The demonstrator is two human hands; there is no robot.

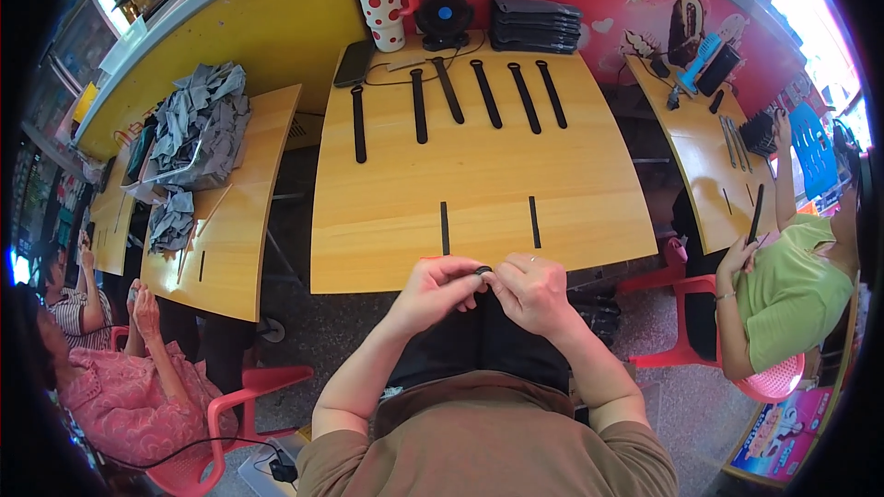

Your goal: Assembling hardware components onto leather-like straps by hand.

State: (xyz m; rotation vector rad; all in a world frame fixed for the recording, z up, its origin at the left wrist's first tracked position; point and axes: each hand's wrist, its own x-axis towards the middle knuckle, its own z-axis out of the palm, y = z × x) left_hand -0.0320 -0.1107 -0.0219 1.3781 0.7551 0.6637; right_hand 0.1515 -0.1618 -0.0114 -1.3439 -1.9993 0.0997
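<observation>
Just beyond the table's front edge, my left hand (440,290) and my right hand (532,290) meet in front of my body. Both are closed, fingertips pinching a small dark loop (483,270) that looks like the end of a black strap; most of it is hidden by the fingers. Straight ahead on the wooden table (387,221) lie two thin black strips (445,227), one beyond each hand. Farther back, several black straps (486,94) with rounded, looped ends lie in a spread-out row.
At the table's back stand a red-dotted tumbler (379,14), a black fan (444,20) and a stack of black packs (535,25); a phone (354,64) lies beside them. Grey cloth pieces (198,124) fill a bin at left. People (792,271) work at both side tables.
</observation>
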